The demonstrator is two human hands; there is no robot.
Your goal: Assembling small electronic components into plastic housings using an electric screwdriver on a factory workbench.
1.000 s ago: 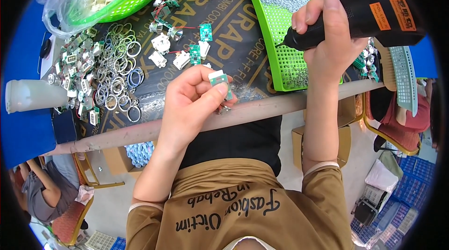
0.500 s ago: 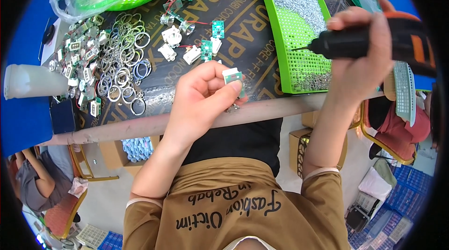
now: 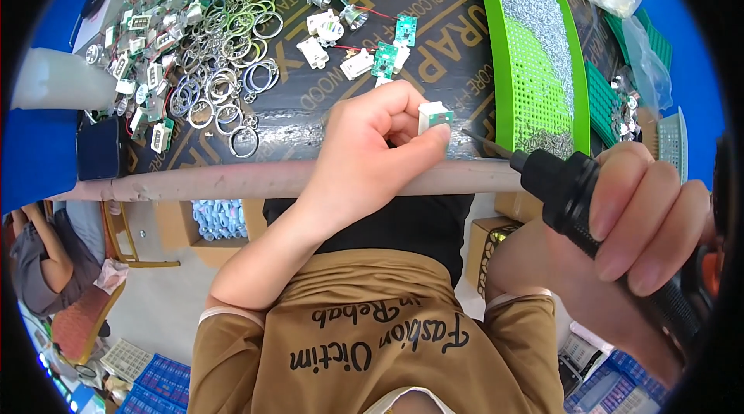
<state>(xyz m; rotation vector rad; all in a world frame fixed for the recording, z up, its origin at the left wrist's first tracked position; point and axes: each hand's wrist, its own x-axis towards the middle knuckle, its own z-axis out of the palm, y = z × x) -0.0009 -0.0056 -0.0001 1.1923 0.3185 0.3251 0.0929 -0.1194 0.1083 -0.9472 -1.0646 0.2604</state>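
White plastic and green circuit board make up the small module (image 3: pixel 435 116) that I have pinched in the left hand (image 3: pixel 384 143), its thumb and curled fingers closed on it near the front edge of the table (image 3: pixel 325 116). Taking that hand as the middle of the clock, the module pokes out at 2 o'clock. The right hand (image 3: pixel 645 214), between 3 and 4 o'clock, is wrapped round a black power screwdriver (image 3: pixel 570 193); its thin bit points at the module and ends just beside it, on the module's 4 o'clock side, apart from it.

Farther out at 2 o'clock I see a green perforated tray (image 3: pixel 496 50), with pale grey pieces (image 3: pixel 535 15) along its far and right parts and darker metal screws (image 3: pixel 546 143) gathered at its near end. Straight up at 12 o'clock lie loose white housings and green boards (image 3: pixel 384 60), some joined by red wires. At 10 o'clock there's a heap of key rings (image 3: pixel 225 89), and beyond it a pile of assembled modules (image 3: pixel 147 42). A whitish container (image 3: pixel 58 81) lies at 9 o'clock. Below the tabletop, at 8 o'clock, I see a cardboard box (image 3: pixel 177 224) holding blue pieces.
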